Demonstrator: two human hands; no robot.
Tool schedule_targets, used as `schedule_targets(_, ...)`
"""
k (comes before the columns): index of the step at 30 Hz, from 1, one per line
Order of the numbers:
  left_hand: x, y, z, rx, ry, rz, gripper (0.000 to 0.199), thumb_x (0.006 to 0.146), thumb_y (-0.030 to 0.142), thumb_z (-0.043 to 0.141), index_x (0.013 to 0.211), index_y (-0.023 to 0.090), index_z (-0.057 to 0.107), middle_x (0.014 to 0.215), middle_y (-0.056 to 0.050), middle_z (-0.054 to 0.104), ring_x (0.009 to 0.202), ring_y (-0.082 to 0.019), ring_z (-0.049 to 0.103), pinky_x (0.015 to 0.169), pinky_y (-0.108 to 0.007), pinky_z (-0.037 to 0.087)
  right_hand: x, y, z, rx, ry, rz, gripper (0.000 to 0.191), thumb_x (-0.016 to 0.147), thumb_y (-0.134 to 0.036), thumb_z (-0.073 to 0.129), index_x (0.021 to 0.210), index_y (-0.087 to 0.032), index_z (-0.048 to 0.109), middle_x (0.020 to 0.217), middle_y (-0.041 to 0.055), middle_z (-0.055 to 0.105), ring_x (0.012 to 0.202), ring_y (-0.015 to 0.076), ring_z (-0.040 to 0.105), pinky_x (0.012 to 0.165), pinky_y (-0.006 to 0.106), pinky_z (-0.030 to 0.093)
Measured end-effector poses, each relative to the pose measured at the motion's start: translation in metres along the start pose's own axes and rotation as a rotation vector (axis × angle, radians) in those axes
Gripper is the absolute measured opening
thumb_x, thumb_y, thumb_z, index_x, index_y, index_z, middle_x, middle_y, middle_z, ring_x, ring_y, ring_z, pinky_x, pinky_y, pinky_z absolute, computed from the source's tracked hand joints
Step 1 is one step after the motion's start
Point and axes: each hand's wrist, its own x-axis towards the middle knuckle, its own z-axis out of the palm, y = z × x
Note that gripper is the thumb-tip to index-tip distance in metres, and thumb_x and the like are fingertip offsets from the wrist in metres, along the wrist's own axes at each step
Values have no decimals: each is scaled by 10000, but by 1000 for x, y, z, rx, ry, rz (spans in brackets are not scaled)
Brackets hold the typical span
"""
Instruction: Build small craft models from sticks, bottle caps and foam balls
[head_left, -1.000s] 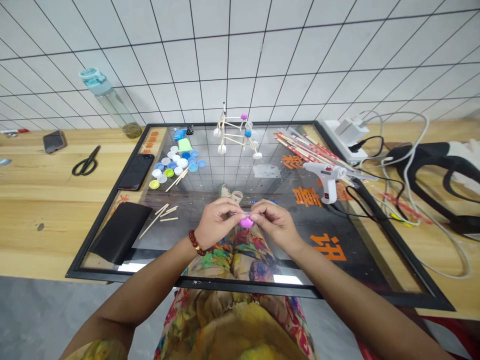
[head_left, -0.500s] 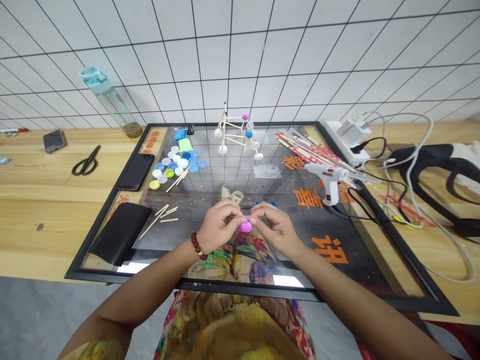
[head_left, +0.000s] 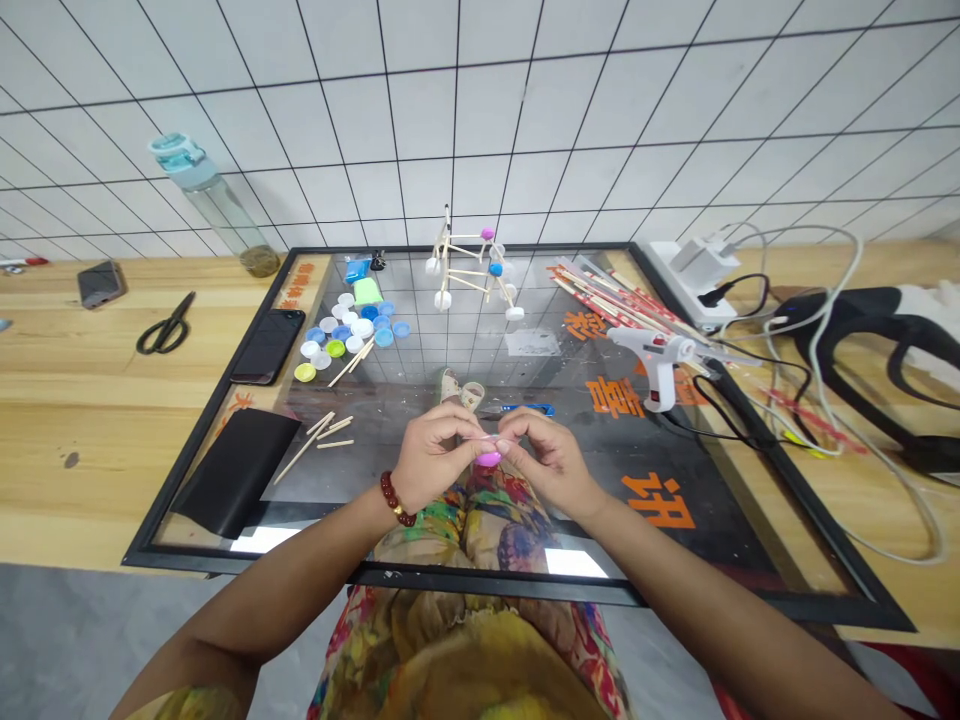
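Near the front of the glass panel, my left hand (head_left: 436, 456) and my right hand (head_left: 549, 462) meet, thumbs and forefingers closed on a small pink piece (head_left: 488, 459). The fingertips cover its upper part. A red bead bracelet (head_left: 391, 498) circles my left wrist. Beyond the hands, a blue cutter (head_left: 529, 410) lies on the glass. Farther back stands a frame of sticks (head_left: 469, 279) with white, blue and pink pieces at its joints. Several coloured caps (head_left: 335, 348) and loose sticks (head_left: 324, 430) lie to the left.
A white glue gun (head_left: 660, 365) and cables are at the right, beside bundled sticks (head_left: 615, 295) and a power strip (head_left: 679, 285). To the left are a black phone (head_left: 268, 346), black pouch (head_left: 238, 470), scissors (head_left: 166, 328) and a bottle (head_left: 217, 205).
The pink piece shows less between my fingertips, which have shifted slightly around it. The whole view has moved a little.
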Motion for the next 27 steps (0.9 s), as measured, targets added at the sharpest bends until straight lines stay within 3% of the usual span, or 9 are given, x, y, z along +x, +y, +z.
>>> schedule_targets(6, 3, -1, -2, -7, -14, 36, 195, 861, 302, 747, 719, 180, 693, 783, -32, 706, 738, -130, 660, 723, -271, 519, -2, 3, -4, -5, -3, 1, 110, 924, -242, 662, 819, -213, 652, 791, 11, 649, 734, 143, 616, 690, 277, 485)
schedule_targets(11, 0, 2, -4, 69, -65, 93, 229, 911, 310, 677, 721, 187, 648, 789, -37, 701, 776, -148, 652, 767, -302, 509, -2, -2, -1, -39, -23, -42, 111, 891, -283, 694, 975, -216, 665, 893, 42, 652, 791, 166, 609, 709, 298, 501)
schedule_targets(14, -2, 2, -3, 85, -95, 80, 218, 913, 315, 679, 731, 195, 676, 796, -44, 722, 797, -159, 666, 799, -324, 514, -1, -5, 0, -36, -23, -47, 45, 922, -261, 655, 896, -225, 657, 832, 28, 654, 770, 162, 614, 701, 295, 498)
schedule_targets(16, -3, 2, -1, 58, -94, 61, 204, 903, 321, 697, 740, 198, 698, 800, -47, 738, 796, -161, 677, 798, -328, 524, 0, -6, 0, -27, -24, -29, 136, 946, -280, 623, 823, -223, 637, 779, 20, 646, 740, 161, 613, 691, 298, 495)
schedule_targets(22, -1, 4, 4, -100, 26, 3, 167, 815, 306, 799, 708, 192, 742, 774, -52, 749, 738, -148, 685, 727, -297, 543, 1, -2, 0, 8, 4, 31, 219, 939, -351, 652, 767, -216, 636, 737, 7, 655, 684, 142, 611, 652, 276, 482)
schedule_targets(27, 2, 3, 3, -190, 83, -84, 247, 735, 357, 862, 644, 178, 717, 724, -38, 717, 687, -134, 655, 697, -288, 533, 2, 3, 3, 36, 17, 91, 232, 893, -381, 719, 745, -212, 665, 721, 1, 669, 668, 133, 618, 644, 263, 479)
